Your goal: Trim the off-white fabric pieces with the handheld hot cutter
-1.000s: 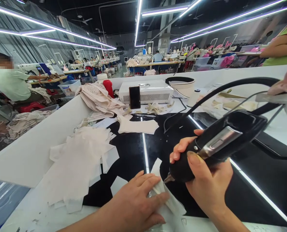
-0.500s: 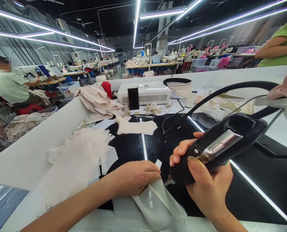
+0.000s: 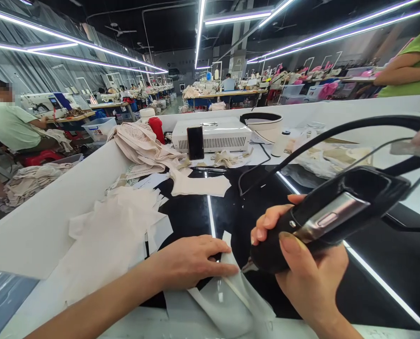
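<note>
Both show on my feed: right hand [image 3: 309, 268] clutching a black tool [image 3: 325, 216], left hand [image 3: 192, 261] touching pale material [image 3: 238, 292], fingers apart.

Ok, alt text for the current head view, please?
The right hand grips a black handheld tool, its tip near pale material that the left hand touches over a glossy black surface. Beyond, a phone stands before a white box.

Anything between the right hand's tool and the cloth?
Nothing visible. The black tool in the right hand points at the cloth, its tip near the right edge; whether they touch, I can't tell. The left hand touches the cloth, left of the tip.
</note>
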Action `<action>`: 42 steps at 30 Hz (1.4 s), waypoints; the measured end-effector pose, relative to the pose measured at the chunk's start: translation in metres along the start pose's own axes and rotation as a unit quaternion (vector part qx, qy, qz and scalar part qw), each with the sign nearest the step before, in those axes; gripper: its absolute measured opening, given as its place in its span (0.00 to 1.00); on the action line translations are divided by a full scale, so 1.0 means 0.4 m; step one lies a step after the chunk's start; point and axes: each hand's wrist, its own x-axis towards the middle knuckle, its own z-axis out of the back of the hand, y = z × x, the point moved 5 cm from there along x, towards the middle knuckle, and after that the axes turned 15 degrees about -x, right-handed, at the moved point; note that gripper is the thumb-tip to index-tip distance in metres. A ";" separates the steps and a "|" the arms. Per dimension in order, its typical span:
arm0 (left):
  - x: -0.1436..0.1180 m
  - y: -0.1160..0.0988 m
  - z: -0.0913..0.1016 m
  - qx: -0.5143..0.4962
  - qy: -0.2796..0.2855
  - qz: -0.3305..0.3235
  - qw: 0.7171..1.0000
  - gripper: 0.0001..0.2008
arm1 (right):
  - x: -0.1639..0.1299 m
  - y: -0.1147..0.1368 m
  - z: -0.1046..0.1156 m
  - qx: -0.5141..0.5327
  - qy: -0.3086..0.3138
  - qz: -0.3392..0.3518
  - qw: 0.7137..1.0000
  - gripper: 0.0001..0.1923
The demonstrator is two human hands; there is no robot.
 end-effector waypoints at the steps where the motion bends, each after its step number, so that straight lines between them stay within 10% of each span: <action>1: -0.001 -0.001 -0.001 0.003 -0.001 -0.001 1.000 0.22 | -0.001 0.000 0.001 0.000 0.000 0.000 1.000 0.21; 35: 0.003 -0.010 -0.012 0.017 -0.035 -0.001 0.999 0.20 | 0.037 -0.047 -0.026 0.004 -0.026 -0.007 1.000 0.19; 42: -0.013 -0.011 -0.003 0.025 -0.031 0.006 0.999 0.39 | 0.043 -0.044 -0.076 0.045 -0.031 -0.063 0.997 0.20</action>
